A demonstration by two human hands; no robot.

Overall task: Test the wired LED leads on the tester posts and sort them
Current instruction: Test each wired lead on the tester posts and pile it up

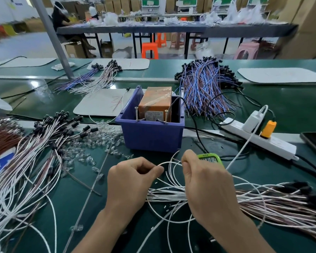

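Toward counter's point(263, 170) front edge: left hand point(133, 178) pinches a white lead point(169, 162) at thumb and forefinger; right hand point(204, 181), fingers curled, holds the same loop, over the bundle point(274, 203) reaching to the right edge. Step, likely: singling out one lead, untested. Next needs both bare ends on the posts point(136, 113). Bin point(150, 139) behind holds the tester point(156, 105).

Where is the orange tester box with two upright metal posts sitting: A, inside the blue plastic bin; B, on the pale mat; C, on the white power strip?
A: the orange tester box stands inside the blue plastic bin, its metal posts rising near the front wall.
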